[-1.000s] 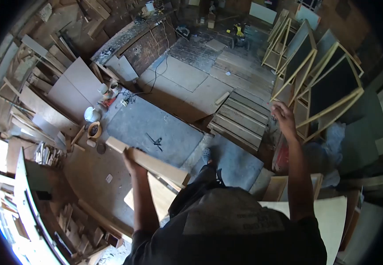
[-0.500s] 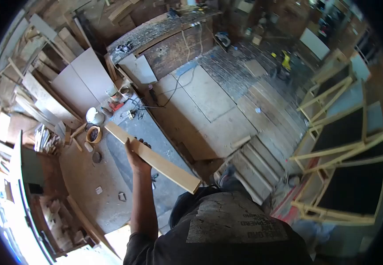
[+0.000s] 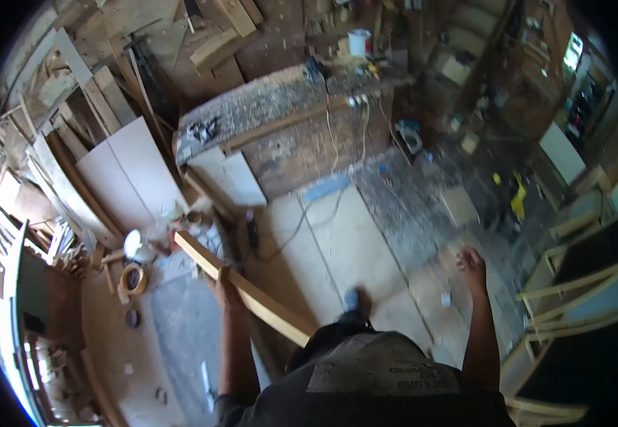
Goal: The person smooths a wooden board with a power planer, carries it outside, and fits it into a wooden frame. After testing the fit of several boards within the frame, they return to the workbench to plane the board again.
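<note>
My left hand [image 3: 229,295] is closed around a long, pale wooden board [image 3: 266,306]. The board slants from the worktable side at upper left down to my waist. Off to the right, over the floor, my right hand [image 3: 471,265] hangs away from my body, with loosely curled fingers and nothing visible in it. Below the board on the left lies a grey-topped worktable [image 3: 181,313].
A paint-stained workbench [image 3: 280,107] stands ahead, with a white bucket [image 3: 359,43] on it. Light floor panels [image 3: 352,235] carry a cable. Wooden frames with black panels [image 3: 572,363] stand at right; large boards [image 3: 131,171] lean at left. A circular saw [image 3: 409,135] sits beyond.
My body has moved forward, and the view has shifted toward the workbench. My right hand has come into view at right. The board stays in my left hand.
</note>
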`<action>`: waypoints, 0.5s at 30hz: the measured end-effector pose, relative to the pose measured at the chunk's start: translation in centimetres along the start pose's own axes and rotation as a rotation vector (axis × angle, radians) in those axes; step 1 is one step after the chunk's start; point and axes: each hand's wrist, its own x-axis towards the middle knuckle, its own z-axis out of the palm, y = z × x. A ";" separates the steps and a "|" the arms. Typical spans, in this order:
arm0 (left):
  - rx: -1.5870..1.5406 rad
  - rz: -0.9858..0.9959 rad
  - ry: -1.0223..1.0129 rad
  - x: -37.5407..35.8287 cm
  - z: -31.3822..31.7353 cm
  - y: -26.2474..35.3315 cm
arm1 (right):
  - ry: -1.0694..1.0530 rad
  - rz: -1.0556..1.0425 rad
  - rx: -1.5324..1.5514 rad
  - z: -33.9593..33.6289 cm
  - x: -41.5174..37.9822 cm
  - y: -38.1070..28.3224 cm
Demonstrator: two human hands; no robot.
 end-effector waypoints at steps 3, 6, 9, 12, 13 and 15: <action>-0.076 0.111 0.019 10.4 13.0 -7.2 | -0.182 -0.173 -0.001 6.4 16.0 24.4; 0.109 -0.006 0.268 19.8 23.0 -16.1 | -0.367 -0.003 -0.527 9.0 18.0 28.4; 0.186 -0.079 0.213 28.3 34.2 -16.9 | -0.433 -0.123 -0.593 16.3 31.3 25.1; 0.202 -0.101 0.120 38.3 43.2 -17.4 | -0.470 -0.250 -0.657 24.1 45.3 24.8; 0.269 -0.107 0.108 42.1 45.6 -18.3 | -0.478 -0.289 -0.680 26.8 49.7 25.4; 0.316 0.023 0.150 50.8 50.2 -21.5 | -0.504 -0.356 -0.732 31.9 57.3 27.0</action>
